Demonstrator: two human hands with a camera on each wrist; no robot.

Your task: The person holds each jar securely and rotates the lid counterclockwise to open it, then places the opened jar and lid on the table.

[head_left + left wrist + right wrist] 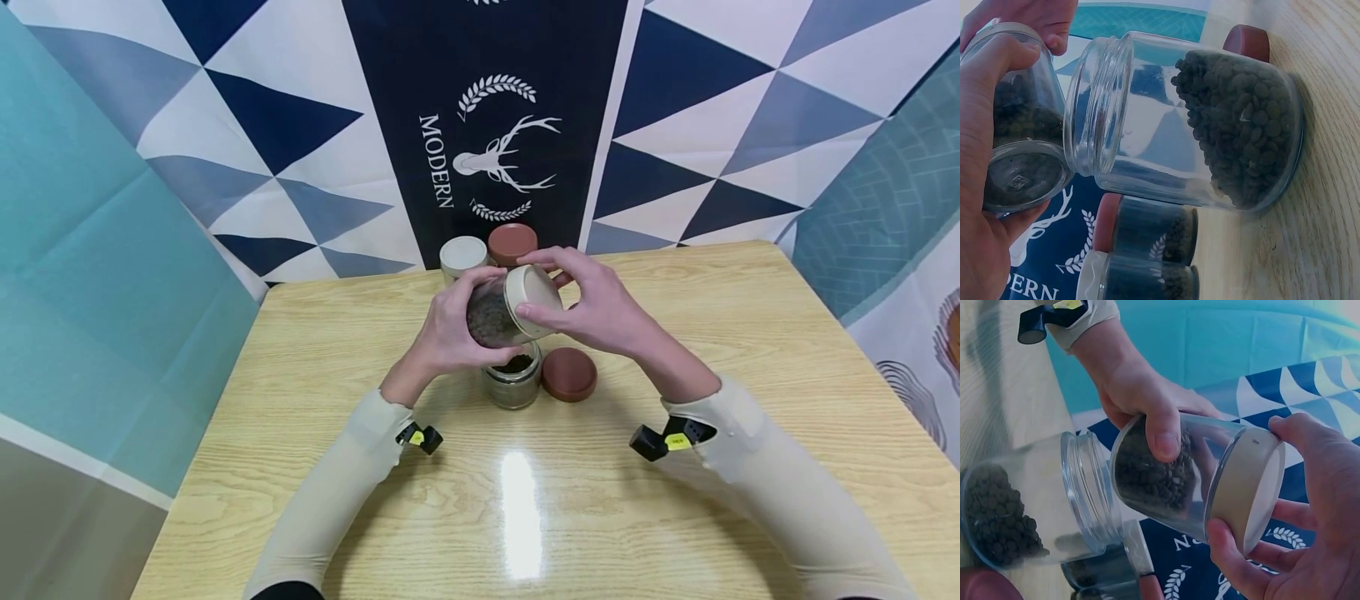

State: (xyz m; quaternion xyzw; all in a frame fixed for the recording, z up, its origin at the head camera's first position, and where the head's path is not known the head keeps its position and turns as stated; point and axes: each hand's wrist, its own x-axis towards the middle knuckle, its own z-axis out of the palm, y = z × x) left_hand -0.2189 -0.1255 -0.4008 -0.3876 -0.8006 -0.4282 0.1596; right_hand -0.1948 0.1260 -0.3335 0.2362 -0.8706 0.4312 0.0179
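Note:
My left hand grips a glass jar of dark, round pieces by its body, tilted above the table. On its cream lid my right hand has its thumb and fingertips curled round the rim; the lid sits on the jar's mouth. Just below the held jar stands an open glass jar, upright and partly filled with similar dark pieces. A reddish-brown lid lies on the table to the right of the open jar.
Behind the hands, near the table's back edge, stand two more jars with dark contents, one with a white lid and one with a reddish-brown lid. The wooden table meets a patterned cloth backdrop there.

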